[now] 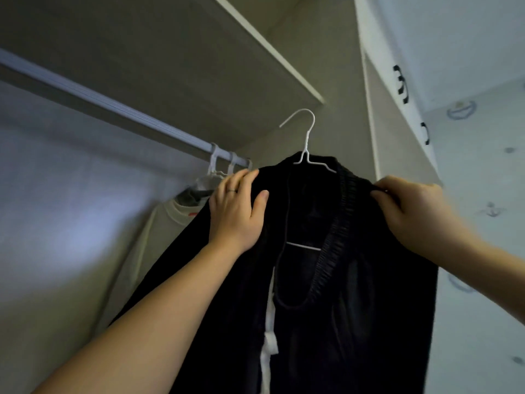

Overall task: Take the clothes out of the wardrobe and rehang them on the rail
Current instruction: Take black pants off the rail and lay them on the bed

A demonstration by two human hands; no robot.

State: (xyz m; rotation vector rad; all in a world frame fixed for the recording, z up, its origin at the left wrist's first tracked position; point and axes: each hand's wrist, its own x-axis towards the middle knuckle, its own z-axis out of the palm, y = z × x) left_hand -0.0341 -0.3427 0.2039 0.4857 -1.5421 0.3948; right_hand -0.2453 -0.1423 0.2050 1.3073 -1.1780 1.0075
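Head view, looking up into the wardrobe. The black garment (355, 294) sits on a white wire hanger (308, 132), whose hook points up and left. The hook is free of the rail (113, 109) and lies right of the rail's near end.

My left hand (237, 211) grips the garment's left shoulder, fingers curled over the top edge and thumb pressed on the front. My right hand (412, 206) pinches the ribbed band at the right shoulder.

Reason for the two-point hold: it stretches the cloth across the hanger's arms so it cannot slide off while carried. Neither hand touches the wire itself. The hanger's lower bar shows through the garment's opening, so the fabric is seated over the frame.

Just beyond my left hand, two white hangers (216, 163) are hooked on the rail. One carries a cream garment (159, 231).

Judgement: this piece is off the rail, mid-transfer. Lining the hook up over the rail probably calls for one hand to shift to the wire.
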